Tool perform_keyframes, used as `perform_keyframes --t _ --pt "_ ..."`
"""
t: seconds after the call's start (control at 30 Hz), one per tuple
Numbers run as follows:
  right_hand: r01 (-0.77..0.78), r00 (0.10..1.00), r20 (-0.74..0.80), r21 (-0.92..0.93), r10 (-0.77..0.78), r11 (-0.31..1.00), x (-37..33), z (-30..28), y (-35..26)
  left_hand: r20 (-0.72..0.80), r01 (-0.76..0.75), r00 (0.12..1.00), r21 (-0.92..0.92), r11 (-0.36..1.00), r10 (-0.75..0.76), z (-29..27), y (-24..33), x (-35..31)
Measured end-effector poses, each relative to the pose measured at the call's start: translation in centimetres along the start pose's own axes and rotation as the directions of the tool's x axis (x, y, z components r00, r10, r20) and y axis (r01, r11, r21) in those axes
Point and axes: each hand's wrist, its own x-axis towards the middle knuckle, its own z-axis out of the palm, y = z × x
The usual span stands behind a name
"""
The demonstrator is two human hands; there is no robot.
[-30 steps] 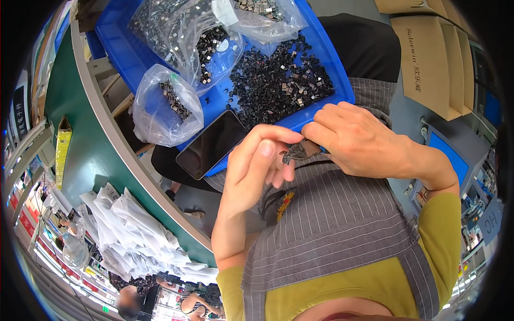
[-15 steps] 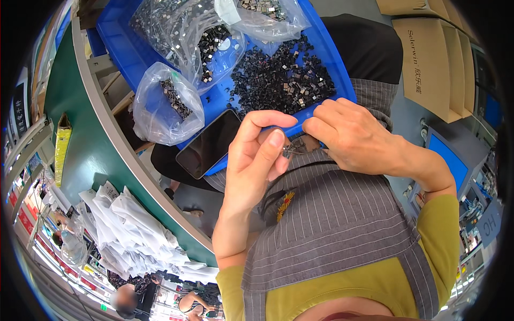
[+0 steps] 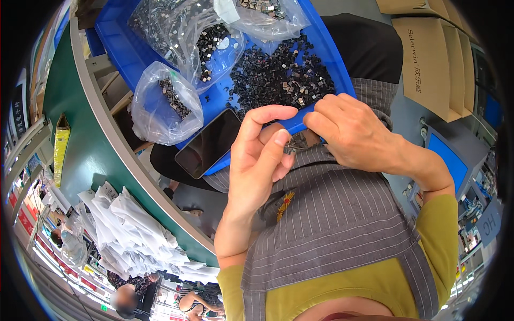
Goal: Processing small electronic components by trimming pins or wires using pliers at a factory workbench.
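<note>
While the index finger of the left hand (image 3: pixel 252 165) was held out clear, a cluster of small dark parts (image 3: pixel 290 148) was pinched between its thumb and bent fingers. The grip of the right hand (image 3: pixel 354 134) was curled just beside the cluster; its fingertips were hidden, so whether anything was pinched there could not be told. With pieces so small, a light, steady left pinch was judged best, the cluster being turned outward so that each piece could be seen and reached. Beneath it lay the striped apron (image 3: pixel 332 214), just short of the near rim of the blue tray (image 3: pixel 346 85); stray pieces would be better caught if the work were held over the tray. Inside, a heap of black parts (image 3: pixel 270 80) was spread, and knocks to the dark phone (image 3: pixel 208 145) at the near corner were best avoided.
</note>
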Motion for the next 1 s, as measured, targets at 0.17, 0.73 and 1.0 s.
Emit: perform_keyframes --t 0.17,0.73,1.0 --pt "-0.086 0.992 0.108 0.210 0.064 0.974 0.1 -0.6 -0.1 0.054 -0.231 0.973 0.206 0.951 0.225 -0.2 -0.6 0.0" --pt "-0.507 0.835 0.542 0.698 0.089 0.505 0.2 -2.2 -0.3 0.101 -0.568 0.749 0.607 0.556 0.655 1.0 -1.8 0.3" --pt "-0.593 0.790 0.607 0.725 0.080 0.350 0.2 -2.2 0.5 0.085 -0.525 0.747 0.685 0.505 0.660 0.6 -2.0 0.2"
